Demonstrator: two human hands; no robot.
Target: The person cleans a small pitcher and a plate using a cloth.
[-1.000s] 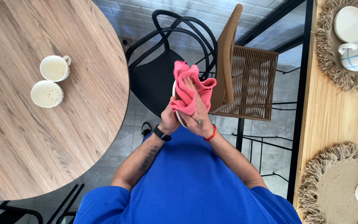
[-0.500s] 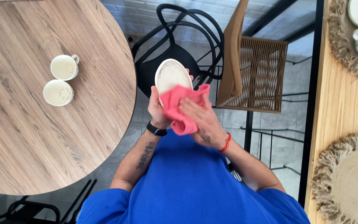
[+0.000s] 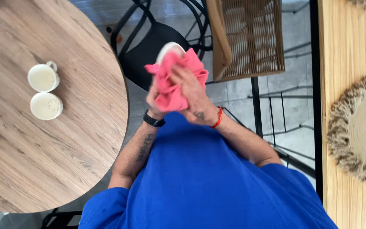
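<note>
Both hands (image 3: 178,91) press pink cloth (image 3: 172,82) around white saucer (image 3: 169,47).

Your round table (image 3: 43,148) lies to your left with two cups (image 3: 43,77) (image 3: 46,106) on it, one just behind the other. Ahead stand two chairs (image 3: 157,46) (image 3: 250,38) side by side. On the long table (image 3: 344,51) to your right lies a fringed placemat (image 3: 356,127).

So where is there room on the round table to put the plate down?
The round wooden table is bare below and right of the two white cups, which sit near its left edge. Both hands are busy with the pink cloth and plate between the tables.
</note>
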